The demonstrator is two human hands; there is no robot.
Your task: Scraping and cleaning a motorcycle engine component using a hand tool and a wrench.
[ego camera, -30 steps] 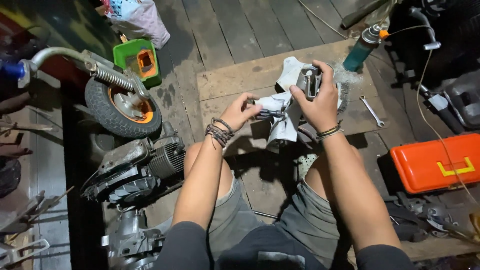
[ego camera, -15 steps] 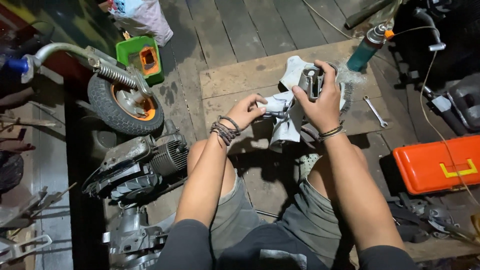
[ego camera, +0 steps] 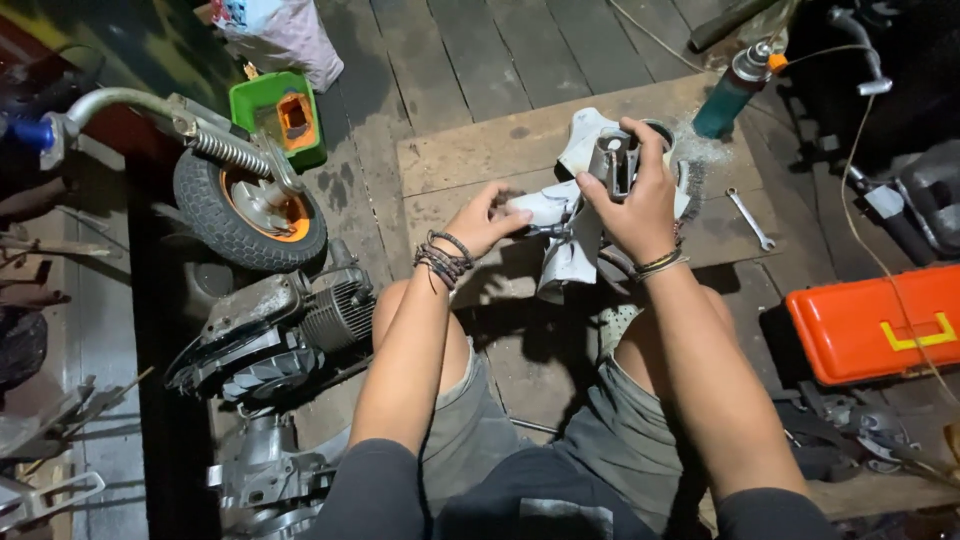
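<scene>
Head view: a grey metal part (ego camera: pixel 616 160) is clasped in the grip of the right hand (ego camera: pixel 640 195), the fingers being wrapped over its top and pressed tight around it. A white rag (ego camera: pixel 565 235) is draped beneath that part and hangs down below the grip; its left end is pinched between thumb and fingers of the left hand (ego camera: pixel 487 220), just beside the right one. Both wrists are ringed with bracelets. Part and rag are held above a wooden board (ego camera: pixel 470 160) laid on the plank floor, with the person's knees under the forearms. Beyond the grip a teal spray can (ego camera: pixel 733 92) is stood upright, and to its right a small spanner (ego camera: pixel 750 218) is laid flat on the board. Further right an orange toolbox (ego camera: pixel 880 322) is seen. To the left of the grip a small wheel (ego camera: pixel 245 208) with an orange hub is found, a green container (ego camera: pixel 282 115) behind it, and a finned engine (ego camera: pixel 285 325) nearer the left knee.
</scene>
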